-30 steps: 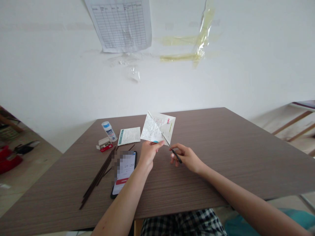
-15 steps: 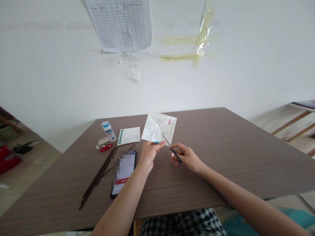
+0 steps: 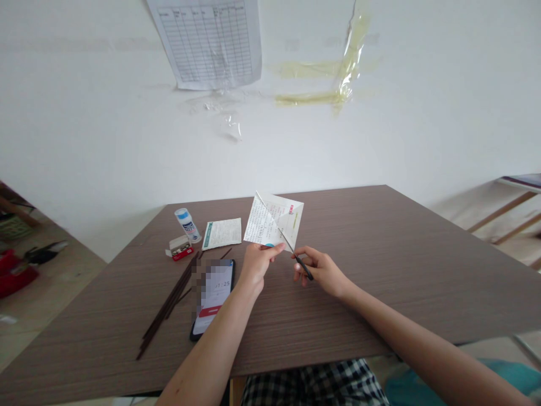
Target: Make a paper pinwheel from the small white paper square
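My left hand pinches the lower edge of a printed paper, thumb on top, holding it up above the table. The paper is white with dark text, a red mark and fold lines. My right hand is closed round the black handle of a pair of scissors. Their thin blade points up and left over the paper, touching or very close to it; whether it has cut in, I cannot tell. Below and left of my left hand lies a phone showing a timer, partly pixelated.
On the brown table, left of my hands, are a flat printed packet, a white and blue tube, an open red and white box and several thin dark sticks. A white wall stands behind.
The timer digits on the phone have advanced. Both hands, the paper and the scissors hold almost the same position; the view has shifted only slightly.
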